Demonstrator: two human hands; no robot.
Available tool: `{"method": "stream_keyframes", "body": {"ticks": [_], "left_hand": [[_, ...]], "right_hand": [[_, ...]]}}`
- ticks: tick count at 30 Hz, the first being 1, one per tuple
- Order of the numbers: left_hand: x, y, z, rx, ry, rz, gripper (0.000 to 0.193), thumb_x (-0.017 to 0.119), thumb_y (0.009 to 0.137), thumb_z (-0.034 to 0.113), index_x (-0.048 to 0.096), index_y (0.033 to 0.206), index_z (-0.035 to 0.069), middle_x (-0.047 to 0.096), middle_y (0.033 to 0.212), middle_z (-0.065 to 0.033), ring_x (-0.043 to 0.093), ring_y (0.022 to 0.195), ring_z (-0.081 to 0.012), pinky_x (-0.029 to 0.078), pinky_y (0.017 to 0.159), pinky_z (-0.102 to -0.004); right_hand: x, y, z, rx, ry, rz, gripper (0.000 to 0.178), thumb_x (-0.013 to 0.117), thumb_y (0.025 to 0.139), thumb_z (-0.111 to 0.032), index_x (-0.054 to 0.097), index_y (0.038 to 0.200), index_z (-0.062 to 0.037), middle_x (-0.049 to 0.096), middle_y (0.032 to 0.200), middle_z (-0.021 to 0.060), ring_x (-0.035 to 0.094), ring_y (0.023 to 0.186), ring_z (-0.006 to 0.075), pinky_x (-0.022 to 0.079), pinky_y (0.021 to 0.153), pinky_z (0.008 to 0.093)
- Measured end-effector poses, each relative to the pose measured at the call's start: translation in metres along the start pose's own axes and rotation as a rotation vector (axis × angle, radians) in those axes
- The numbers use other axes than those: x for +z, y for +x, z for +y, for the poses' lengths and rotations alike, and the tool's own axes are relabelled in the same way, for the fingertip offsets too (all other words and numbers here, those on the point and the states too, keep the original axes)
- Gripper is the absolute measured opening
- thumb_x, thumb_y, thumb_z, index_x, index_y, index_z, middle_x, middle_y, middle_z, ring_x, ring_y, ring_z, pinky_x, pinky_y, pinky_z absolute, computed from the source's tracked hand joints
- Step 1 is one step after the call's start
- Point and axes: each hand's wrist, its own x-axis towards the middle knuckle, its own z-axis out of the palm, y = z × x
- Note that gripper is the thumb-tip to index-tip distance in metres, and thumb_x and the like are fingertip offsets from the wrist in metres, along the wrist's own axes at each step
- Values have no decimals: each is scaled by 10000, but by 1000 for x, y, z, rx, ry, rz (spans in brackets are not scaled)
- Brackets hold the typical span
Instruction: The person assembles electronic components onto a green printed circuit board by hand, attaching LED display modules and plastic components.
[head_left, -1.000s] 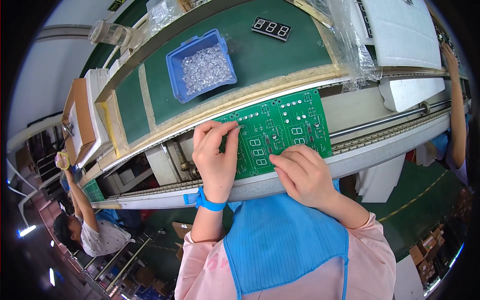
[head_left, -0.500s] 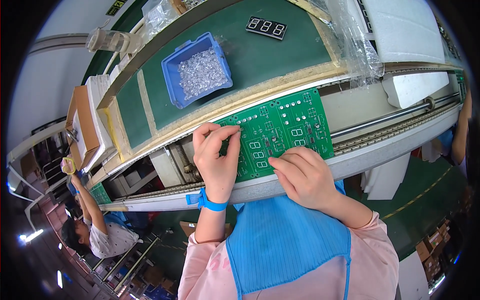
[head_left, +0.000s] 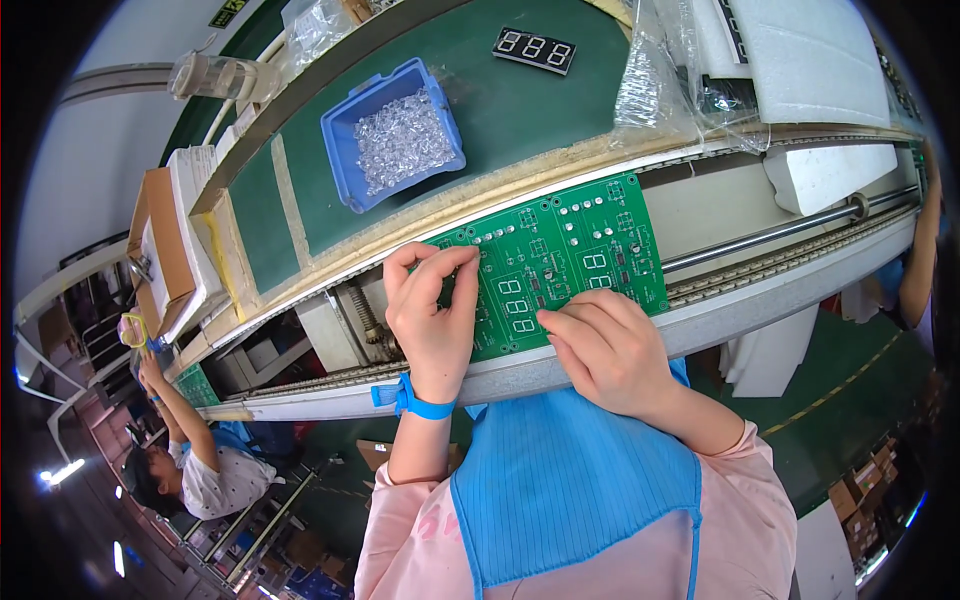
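I saw white print (head_left: 595,262) on the green board (head_left: 515,258); left hand (head_left: 432,308) at its nine o'clock, right hand (head_left: 607,348) at five; grips bunched, contents I couldn't tell.

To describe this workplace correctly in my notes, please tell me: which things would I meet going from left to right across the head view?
Brown cardboard box → the person's left hand → the person's right hand → lower white foam block.
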Motion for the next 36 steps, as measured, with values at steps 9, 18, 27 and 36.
{"method": "stream_keyframes", "body": {"ticks": [9,18,27,36], "left_hand": [[0,-1,2,18,15,-15,183,764,764,-49,730,904,64,689,815,-40,582,897,-222,476,739,-323],[0,-2,2,21,69,-14,189,774,767,-37,754,918,75,598,921,-51,581,861,-173,467,745,-281],[0,-2,1,33,73,-7,192,774,763,-37,753,917,76,600,921,-56,586,873,-180,472,734,-282],[0,2,2,135,95,-44,188,756,764,-50,729,922,47,670,853,-57,585,888,-223,481,761,-322]], "right_hand": [[0,0,-1,-1,-5,-3,333,689,739,-29,680,1072,-31,655,887,48,619,879,217,505,721,332],[0,1,-1,3,-5,2,338,681,745,-28,678,1083,-33,651,878,49,616,873,216,502,714,331],[0,1,-1,10,-8,-6,338,680,747,-29,681,1085,-39,655,882,46,619,880,216,504,717,335],[0,1,-2,11,-11,-7,339,681,749,-29,683,1088,-40,661,891,47,620,882,216,507,728,335]]}}
